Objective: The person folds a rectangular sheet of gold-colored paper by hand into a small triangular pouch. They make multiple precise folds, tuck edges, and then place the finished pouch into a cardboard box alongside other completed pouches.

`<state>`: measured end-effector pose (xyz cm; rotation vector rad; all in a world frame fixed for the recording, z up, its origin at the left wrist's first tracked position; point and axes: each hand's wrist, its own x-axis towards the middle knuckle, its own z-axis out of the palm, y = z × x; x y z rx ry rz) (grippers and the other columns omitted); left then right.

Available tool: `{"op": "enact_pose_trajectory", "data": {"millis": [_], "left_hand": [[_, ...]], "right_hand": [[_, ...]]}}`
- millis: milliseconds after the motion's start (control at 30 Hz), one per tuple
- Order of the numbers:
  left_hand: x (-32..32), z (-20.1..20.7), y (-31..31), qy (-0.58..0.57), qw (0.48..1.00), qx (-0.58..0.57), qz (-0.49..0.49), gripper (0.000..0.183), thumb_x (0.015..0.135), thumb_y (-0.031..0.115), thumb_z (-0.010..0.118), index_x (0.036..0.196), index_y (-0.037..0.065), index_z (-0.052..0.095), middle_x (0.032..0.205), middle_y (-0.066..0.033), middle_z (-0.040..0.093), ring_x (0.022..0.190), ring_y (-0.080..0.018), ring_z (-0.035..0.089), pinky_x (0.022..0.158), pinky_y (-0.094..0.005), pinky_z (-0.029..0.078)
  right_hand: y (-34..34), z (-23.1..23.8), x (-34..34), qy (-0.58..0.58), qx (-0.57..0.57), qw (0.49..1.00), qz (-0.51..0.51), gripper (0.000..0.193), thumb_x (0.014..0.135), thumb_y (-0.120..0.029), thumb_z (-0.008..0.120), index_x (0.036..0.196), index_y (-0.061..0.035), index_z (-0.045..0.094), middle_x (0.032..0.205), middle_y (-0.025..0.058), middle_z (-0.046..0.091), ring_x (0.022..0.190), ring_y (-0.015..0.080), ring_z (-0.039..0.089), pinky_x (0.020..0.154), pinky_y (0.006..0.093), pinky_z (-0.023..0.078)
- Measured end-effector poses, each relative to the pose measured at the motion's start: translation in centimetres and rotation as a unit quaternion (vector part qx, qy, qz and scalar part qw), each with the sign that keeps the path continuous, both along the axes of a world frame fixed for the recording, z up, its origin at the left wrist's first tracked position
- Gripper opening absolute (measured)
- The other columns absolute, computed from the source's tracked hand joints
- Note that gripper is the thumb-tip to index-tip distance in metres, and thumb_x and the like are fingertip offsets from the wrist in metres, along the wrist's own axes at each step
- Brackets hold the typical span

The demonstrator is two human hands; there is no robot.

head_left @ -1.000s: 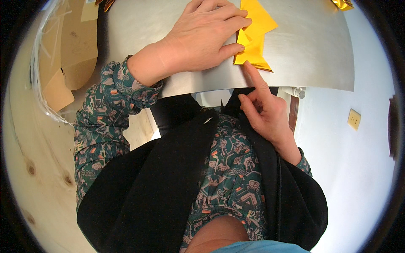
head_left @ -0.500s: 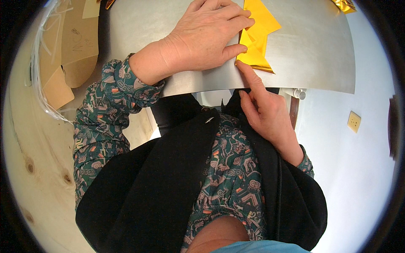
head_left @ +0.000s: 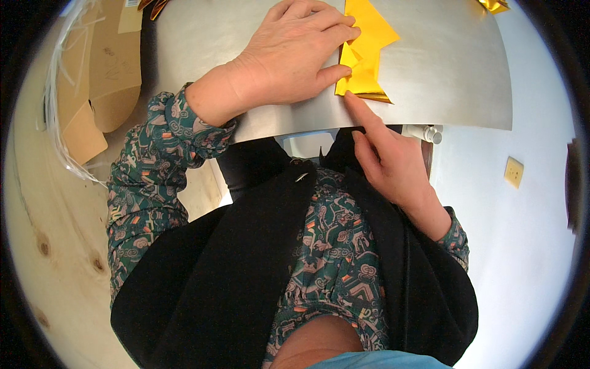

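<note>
A folded piece of shiny yellow-gold paper lies near the front edge of the grey metal table. It has a pointed corner at the right and a small raised flap by my left thumb. My left hand reaches across from the left and pins the paper's left side with its fingertips and thumb. At the paper's lower edge, the stretched index finger of my right hand touches the fold near the lower left corner. The right thumb stands apart, and its other fingers are curled and partly hidden.
The metal table ends just in front of my body. More gold foil sits at its far right, and darker gold pieces at the far left. An open cardboard box with clear plastic stands at the left. A wall outlet is at right.
My right index fingertip has slid slightly right along the paper's lower edge, uncovering the lower left corner. My left hand keeps its place on the paper. The whole view has shifted a little.
</note>
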<state>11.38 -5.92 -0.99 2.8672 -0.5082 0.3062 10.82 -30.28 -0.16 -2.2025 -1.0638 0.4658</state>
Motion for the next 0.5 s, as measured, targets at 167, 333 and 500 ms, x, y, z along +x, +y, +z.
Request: {"op": "enact_pose_trajectory", "data": {"millis": [167, 333, 500], "left_hand": [[0.0, 0.0, -0.1, -0.005, 1.000, -0.002, -0.003, 0.049, 0.090, 0.029, 0.071, 0.135, 0.012, 0.061, 0.137, -0.0057, 0.059, 0.133, -0.0300, 0.048, 0.113, -0.0449, 0.036], [0.0, -0.1, -0.1, -0.007, 1.000, 0.001, -0.003, 0.048, 0.090, 0.029, 0.070, 0.134, 0.012, 0.062, 0.137, -0.0059, 0.059, 0.133, -0.0301, 0.048, 0.113, -0.0450, 0.036], [0.0, -0.1, -0.1, -0.012, 1.000, -0.001, -0.004, 0.048, 0.090, 0.029, 0.070, 0.134, 0.011, 0.062, 0.137, -0.0063, 0.059, 0.133, -0.0305, 0.049, 0.113, -0.0451, 0.036]], "right_hand": [[-1.5, 0.7, 0.2, -0.181, 0.051, 0.981, 0.052, 0.062, 0.082, -0.005, 0.071, 0.142, -0.0075, 0.056, 0.126, 0.0106, 0.065, 0.116, 0.0276, 0.062, 0.095, 0.0447, 0.050], [-1.2, 0.4, -0.3, -0.133, 0.027, 0.986, 0.099, 0.066, 0.083, -0.015, 0.073, 0.145, -0.0043, 0.052, 0.153, 0.0130, 0.049, 0.145, 0.0304, 0.042, 0.121, 0.0501, 0.028], [-0.7, -0.6, 0.1, -0.139, -0.015, 0.984, 0.107, 0.073, 0.085, -0.025, 0.074, 0.149, -0.0058, 0.046, 0.157, 0.0123, 0.044, 0.150, 0.0303, 0.035, 0.124, 0.0514, 0.021]]}}
